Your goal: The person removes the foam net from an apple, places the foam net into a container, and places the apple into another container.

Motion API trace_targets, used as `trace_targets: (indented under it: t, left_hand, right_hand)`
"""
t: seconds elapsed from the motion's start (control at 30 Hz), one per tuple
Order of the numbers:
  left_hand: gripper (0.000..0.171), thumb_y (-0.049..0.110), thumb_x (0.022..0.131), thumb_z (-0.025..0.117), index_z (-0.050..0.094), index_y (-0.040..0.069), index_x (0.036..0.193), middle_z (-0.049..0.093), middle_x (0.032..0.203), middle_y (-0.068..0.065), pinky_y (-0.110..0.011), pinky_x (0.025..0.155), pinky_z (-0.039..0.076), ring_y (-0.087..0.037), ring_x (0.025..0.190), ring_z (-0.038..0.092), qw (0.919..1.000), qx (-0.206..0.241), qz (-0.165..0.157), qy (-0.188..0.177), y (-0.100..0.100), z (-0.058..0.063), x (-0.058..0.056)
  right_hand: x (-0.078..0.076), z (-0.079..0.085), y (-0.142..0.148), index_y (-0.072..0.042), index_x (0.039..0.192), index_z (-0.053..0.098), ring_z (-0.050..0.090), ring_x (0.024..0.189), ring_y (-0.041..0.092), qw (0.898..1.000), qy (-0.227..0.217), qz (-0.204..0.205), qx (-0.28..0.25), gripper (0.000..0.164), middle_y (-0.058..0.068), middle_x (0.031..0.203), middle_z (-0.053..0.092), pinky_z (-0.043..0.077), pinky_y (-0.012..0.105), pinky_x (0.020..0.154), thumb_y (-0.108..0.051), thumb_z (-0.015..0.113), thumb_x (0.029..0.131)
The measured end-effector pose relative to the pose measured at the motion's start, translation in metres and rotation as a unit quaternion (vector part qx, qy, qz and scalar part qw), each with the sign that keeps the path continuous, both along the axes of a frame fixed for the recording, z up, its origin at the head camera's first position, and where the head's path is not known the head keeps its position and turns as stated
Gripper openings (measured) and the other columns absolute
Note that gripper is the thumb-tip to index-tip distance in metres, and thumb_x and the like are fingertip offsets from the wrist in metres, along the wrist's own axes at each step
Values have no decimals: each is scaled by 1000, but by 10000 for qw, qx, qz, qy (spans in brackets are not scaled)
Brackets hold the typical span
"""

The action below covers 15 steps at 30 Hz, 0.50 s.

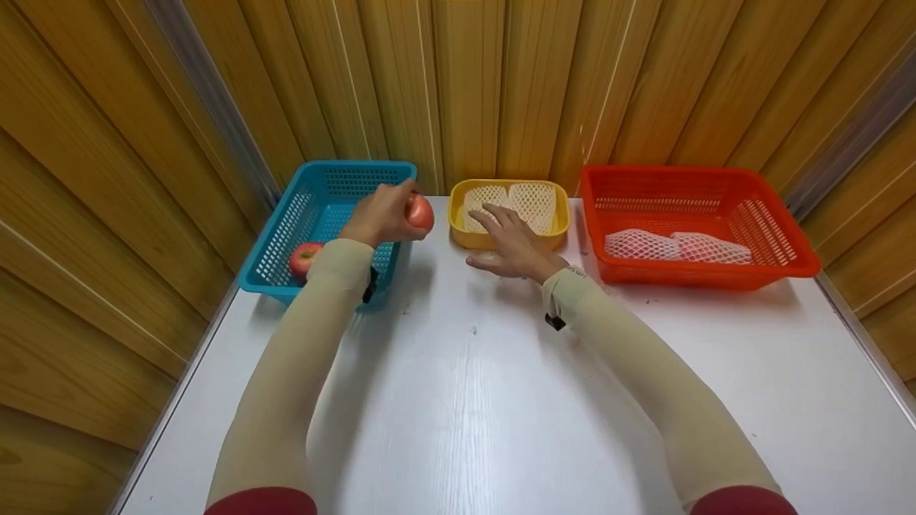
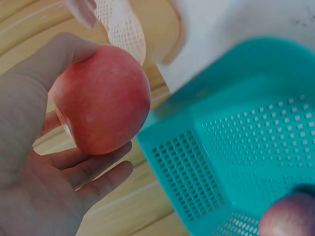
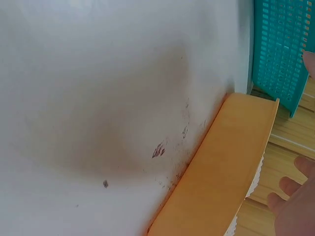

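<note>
Sleeved arms (image 1: 293, 386) outstretched, left hand (image 1: 384, 213) round apple (image 1: 421, 213)

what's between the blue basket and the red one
The head view shows a yellow basket holding white foam nets between them; the right hand hovers over it, and the left hand holds an apple near the blue basket.

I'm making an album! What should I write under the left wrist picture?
A left hand holds a red apple near a blue basket with a second apple inside.
</note>
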<state>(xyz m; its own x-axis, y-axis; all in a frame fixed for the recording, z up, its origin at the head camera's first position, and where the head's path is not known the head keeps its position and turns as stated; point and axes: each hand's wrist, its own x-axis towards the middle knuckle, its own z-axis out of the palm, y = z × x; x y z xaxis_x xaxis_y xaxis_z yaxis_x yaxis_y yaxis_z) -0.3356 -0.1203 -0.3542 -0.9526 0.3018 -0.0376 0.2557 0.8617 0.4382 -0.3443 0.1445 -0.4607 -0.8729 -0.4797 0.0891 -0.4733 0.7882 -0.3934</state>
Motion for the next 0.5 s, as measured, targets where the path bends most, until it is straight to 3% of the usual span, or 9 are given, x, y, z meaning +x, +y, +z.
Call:
trace_targets:
  t: [0.27,0.5]
  left_hand:
    - [64,25,83,87,53,14,136,60,129,-11,-47,93,56,-29,112,54,9992,342,182,-48,-25,10,-2]
    - [64,29,85,85,53,9,137,61,129,-15,-51,94,53,-33,111,55,9995,213,222,64,-46,10,-3]
  right_hand:
    - [3,3,-10,-29,163,24,18,154,33,9996,66,268,-1,91,9,170,17,20,56,124,-64,66,91]
    - [7,4,-17,-28,163,24,17,155,32,9986,-169,377,-319,93,10,170,16,20,58,123,-63,68,90]
